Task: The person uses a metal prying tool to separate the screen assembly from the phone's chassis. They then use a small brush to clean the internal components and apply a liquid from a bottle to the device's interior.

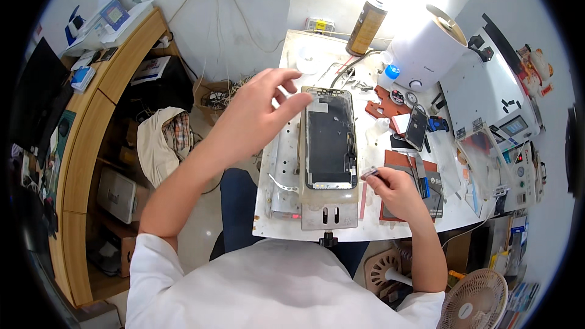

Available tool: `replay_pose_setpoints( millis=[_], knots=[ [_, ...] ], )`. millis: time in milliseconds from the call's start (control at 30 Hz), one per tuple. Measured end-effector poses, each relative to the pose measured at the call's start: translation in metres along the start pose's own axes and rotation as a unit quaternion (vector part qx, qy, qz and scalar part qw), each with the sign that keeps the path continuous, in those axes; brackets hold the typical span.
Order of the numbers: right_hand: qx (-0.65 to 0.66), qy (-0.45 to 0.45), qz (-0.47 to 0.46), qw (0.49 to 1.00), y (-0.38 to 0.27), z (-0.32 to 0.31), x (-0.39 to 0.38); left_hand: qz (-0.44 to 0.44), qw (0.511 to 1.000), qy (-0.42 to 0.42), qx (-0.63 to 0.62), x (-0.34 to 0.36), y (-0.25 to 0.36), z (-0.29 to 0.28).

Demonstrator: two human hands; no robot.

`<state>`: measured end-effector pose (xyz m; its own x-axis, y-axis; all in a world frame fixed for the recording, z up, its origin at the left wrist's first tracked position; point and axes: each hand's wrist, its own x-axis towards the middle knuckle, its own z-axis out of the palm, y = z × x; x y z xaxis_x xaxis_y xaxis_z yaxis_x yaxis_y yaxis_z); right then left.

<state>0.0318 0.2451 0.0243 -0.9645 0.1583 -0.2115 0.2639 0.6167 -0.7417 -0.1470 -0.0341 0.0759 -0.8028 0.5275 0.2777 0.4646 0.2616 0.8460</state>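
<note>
A dark phone screen assembly lies flat with its inner side up, cables and small parts along its edges. It rests on a metal heating plate with a slotted front and a black knob. My left hand hovers at the screen's upper left corner, fingers bent and apart, with nothing visible in it. Right of the screen's lower corner, my right hand pinches a small dark, metallic piece; its exact kind is too small to make out.
Behind the screen stand a tall spray can and a white cylindrical appliance. A blue-capped bottle, a small white bottle, another phone part and reddish mats crowd the right side. A wooden cabinet stands at left.
</note>
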Motion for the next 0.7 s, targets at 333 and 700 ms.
replay_pose_setpoints(
  millis=[333,700],
  knots=[
    [-0.284,0.250,0.009,0.926,0.019,-0.016,0.037,-0.049,0.996,-0.070,-0.009,0.017,0.009,-0.002],
    [-0.193,0.219,-0.041,0.956,0.061,-0.004,0.109,0.392,0.870,-0.165,0.248,-0.013,0.009,-0.025]
  ],
)
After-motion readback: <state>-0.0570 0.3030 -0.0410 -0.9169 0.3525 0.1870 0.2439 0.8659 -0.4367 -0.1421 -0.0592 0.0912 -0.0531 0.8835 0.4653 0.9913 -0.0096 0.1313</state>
